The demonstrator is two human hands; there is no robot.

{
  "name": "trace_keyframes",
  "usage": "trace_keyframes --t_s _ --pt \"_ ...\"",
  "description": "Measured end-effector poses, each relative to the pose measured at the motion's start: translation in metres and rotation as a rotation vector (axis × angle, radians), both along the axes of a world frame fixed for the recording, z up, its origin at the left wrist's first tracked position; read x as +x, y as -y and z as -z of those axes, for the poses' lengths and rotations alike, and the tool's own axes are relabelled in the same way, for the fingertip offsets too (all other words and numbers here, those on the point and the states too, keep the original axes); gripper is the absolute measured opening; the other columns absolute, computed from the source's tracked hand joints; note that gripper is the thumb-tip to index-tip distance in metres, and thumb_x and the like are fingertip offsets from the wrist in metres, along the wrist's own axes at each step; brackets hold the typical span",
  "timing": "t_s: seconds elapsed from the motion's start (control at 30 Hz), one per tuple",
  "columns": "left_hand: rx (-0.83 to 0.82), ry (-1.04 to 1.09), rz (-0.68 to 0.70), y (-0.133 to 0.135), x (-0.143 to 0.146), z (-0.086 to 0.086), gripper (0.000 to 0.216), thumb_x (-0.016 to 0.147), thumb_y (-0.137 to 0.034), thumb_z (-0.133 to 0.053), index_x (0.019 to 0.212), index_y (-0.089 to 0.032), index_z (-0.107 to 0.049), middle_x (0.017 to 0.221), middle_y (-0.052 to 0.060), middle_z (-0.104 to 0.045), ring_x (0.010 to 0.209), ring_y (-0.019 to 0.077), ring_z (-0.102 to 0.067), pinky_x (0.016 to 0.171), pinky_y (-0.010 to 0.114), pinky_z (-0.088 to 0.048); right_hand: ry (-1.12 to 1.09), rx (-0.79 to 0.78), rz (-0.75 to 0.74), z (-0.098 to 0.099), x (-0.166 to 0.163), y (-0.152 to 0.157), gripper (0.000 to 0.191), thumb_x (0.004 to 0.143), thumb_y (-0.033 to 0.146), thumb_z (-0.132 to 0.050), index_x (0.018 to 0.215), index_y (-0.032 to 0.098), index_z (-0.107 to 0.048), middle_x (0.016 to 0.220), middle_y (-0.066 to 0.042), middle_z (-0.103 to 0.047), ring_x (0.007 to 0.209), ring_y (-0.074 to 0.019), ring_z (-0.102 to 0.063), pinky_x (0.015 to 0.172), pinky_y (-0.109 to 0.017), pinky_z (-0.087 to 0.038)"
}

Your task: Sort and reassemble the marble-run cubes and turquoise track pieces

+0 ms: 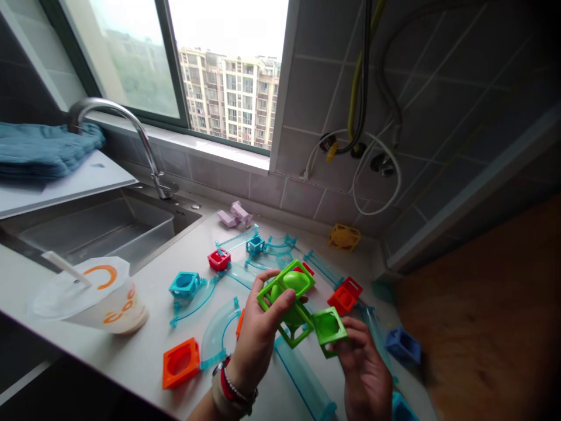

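Observation:
My left hand (258, 330) is closed round a green toy block piece (289, 292) made of joined open frames with rounded cups inside, held above the counter. In the fingers of my right hand (366, 362) is a single green cube block (328, 328), pressed close against the larger piece's right side. Whether the two are joined or only touching, I cannot tell. Below and around my hands lie clear blue track pieces (302, 380). Near my right hand sits a red cube block (345, 296). An orange cube block (180, 362) stands left of my left wrist.
A lidded drink cup (109, 301) with a straw stands at the left, before the sink (100, 225) and its faucet (140, 131). Further back are pink blocks (235, 215) and a yellow block (344, 237). A blue block (403, 345) lies at the right edge.

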State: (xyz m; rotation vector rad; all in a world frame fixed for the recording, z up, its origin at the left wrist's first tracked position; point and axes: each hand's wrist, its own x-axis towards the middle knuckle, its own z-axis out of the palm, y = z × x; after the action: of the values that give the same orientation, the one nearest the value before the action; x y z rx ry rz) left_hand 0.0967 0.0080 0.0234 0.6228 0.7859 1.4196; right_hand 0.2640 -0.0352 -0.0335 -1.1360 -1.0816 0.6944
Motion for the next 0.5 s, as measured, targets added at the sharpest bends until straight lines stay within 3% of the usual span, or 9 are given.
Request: trace_keyframes --t_s 0.33,0.5 --pt "-0.012 0.003 0.064 -0.012 -0.003 -0.006 0.059 0.08 -0.034 -0.087 0.127 -0.024 -0.052 0.105 0.006 -0.075 0.092 0.0264 -0.078 0.079 0.034 -0.06 0.0 -0.049 -0.039 0.003 0.008 -0.009 0.019 0.095 0.041 -0.069 0.098 0.023 -0.074 0.131 -0.01 -0.062 0.117 -0.0264 -0.063 0.084 -0.032 -0.054" --pt "-0.011 0.002 0.013 -0.014 -0.009 -0.01 0.063 0.078 -0.033 -0.088 0.129 -0.024 -0.052 0.1 0.003 -0.074 0.085 0.0232 -0.078 0.073 0.03 -0.06 -0.11 -0.083 -0.066 0.011 0.009 -0.007 0.022 0.097 0.043 -0.068 0.102 0.023 -0.072 0.13 -0.008 -0.062 0.093 -0.0178 -0.066 0.073 -0.027 -0.053"
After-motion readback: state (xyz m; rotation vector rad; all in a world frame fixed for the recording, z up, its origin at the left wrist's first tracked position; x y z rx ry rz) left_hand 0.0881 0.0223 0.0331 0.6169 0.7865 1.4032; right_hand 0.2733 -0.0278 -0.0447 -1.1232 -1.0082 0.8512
